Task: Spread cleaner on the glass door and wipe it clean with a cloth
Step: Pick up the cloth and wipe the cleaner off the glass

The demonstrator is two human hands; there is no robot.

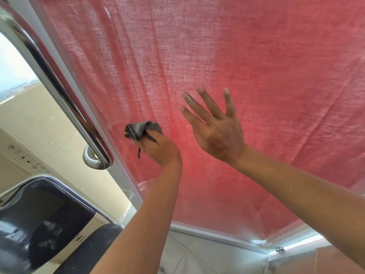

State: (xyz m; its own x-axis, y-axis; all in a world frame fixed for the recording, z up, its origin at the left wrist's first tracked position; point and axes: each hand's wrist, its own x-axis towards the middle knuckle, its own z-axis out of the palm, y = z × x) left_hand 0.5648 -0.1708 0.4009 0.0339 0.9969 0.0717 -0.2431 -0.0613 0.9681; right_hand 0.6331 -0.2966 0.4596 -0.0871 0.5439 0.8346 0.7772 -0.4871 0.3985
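While my left hand (158,149) grips a bunched grey cloth (143,129) against the glass door (256,56) at frame centre, my right hand (215,127) hovers beside it, fingers spread, near the steel handle (59,82) at left.

Two bare forearms, no sleeves, bare hands

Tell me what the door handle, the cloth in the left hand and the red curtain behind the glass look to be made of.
Door handle: polished metal, likely chrome or steel, with mirror-like reflections.
Cloth: soft grey fabric, bunched in the left hand, a frayed thread hanging.
Red curtain: loosely woven textile, perhaps linen or cotton; weave visible, light glowing through.
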